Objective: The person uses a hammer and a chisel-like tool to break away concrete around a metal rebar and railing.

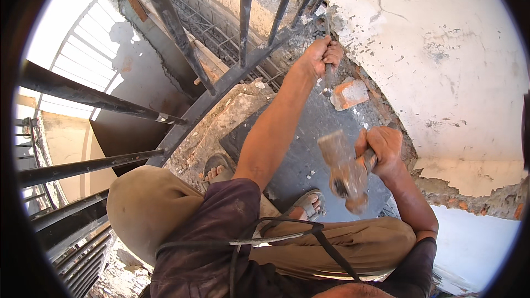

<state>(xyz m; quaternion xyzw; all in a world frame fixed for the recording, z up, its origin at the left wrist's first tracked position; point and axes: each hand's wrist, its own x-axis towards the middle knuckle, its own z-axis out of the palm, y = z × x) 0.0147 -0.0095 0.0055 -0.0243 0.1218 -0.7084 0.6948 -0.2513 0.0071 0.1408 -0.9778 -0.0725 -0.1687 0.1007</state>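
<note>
My left hand (326, 57), at the end of an outstretched arm, is closed around a metal chisel (328, 80). The chisel's far end points to the broken wall corner by the base of the railing; its struck end sticks out on the near side of my fist. My right hand (382, 148) grips the handle of a hammer (349, 172), whose heavy metal head is smeared by motion. The hammer is apart from the chisel, nearer to my body. A broken chunk of brick (350, 94) with mortar lies beside the chisel's near end.
Dark metal railing bars (218, 87) run along the left, with exposed rebar (207, 27) beyond. A cracked, pale wall (436, 72) with a ragged lower edge stands on the right. My sandalled feet rest near a dark slab (292, 138) scattered with debris.
</note>
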